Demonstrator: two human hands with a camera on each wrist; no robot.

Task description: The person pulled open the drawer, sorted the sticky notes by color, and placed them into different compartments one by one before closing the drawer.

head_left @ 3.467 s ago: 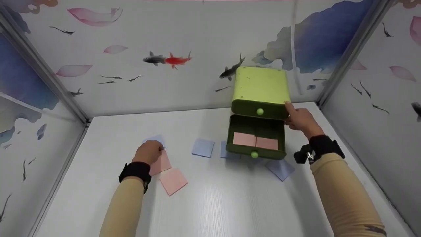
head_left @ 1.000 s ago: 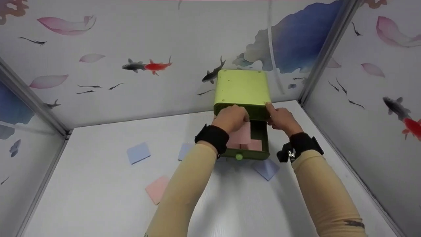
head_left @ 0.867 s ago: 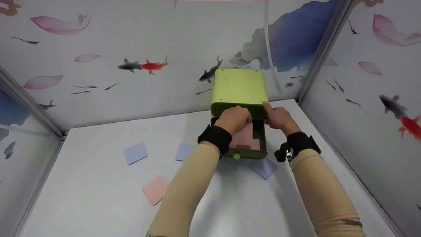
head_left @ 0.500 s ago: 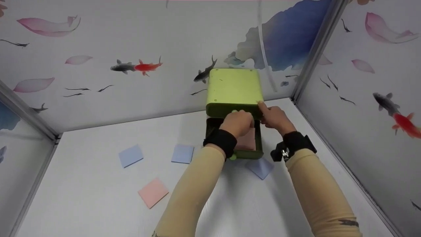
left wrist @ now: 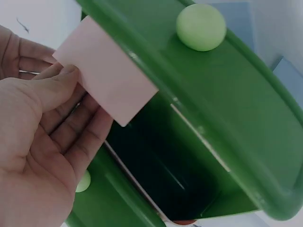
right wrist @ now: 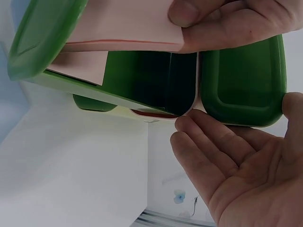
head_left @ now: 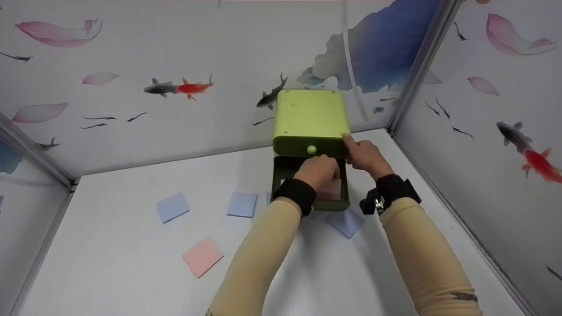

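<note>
A green two-drawer desktop box (head_left: 311, 113) stands against the back wall, its lower drawer (head_left: 332, 205) pulled out. My left hand (head_left: 319, 172) is in that drawer, pinching a thick pink square card (left wrist: 106, 71) by one edge between thumb and fingers. Under the held card, another pink card (right wrist: 85, 67) lies in the drawer, partly hidden. My right hand (head_left: 367, 158) grips the box's front right corner, the thumb at the upper front edge and the fingers along the side. The upper drawer with its round knob (head_left: 311, 150) is closed.
On the white table, blue square cards lie to the left (head_left: 172, 207), nearer the box (head_left: 242, 205) and by the drawer's right front corner (head_left: 345, 224). One pink card (head_left: 203, 257) lies nearer the front. Printed wall panels (head_left: 193, 39) enclose the table.
My left hand has picked up a pink card from the left of the table, carried it right to the drawer and lowered it inside. My right hand keeps its hold on the box; the head view has shifted.
</note>
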